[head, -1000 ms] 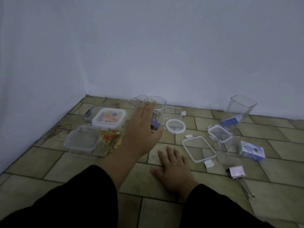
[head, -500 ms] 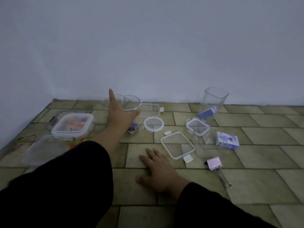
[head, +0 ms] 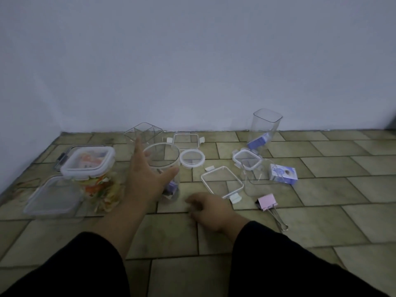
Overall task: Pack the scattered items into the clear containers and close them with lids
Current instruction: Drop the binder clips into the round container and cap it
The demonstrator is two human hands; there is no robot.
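My left hand point(head: 147, 174) grips a round clear container point(head: 165, 156) standing on the tiled floor, thumb across its front and fingers behind it. Purple binder clips point(head: 171, 187) lie at its bottom. Its round lid point(head: 192, 159) lies just to the right. My right hand point(head: 211, 212) rests on the floor with fingers loosely curled, holding nothing. To its right are a rectangular lid point(head: 221, 182), a pink binder clip point(head: 267, 203) and a blue-white box point(head: 282, 174). A tall clear container point(head: 266, 127) with a blue box inside stands at the back right.
A lidded container point(head: 87, 165) full of colourful items stands at left, with a flat lidded container point(head: 53, 198) in front of it. A divided clear container point(head: 143, 131) and a square lid point(head: 185, 140) sit near the wall. Another square lid point(head: 247, 158) rests by a low clear container.
My left hand has drawn back from the far divided container and closed round the round one. My right hand's fingers went from flat to curled. The view has shifted.
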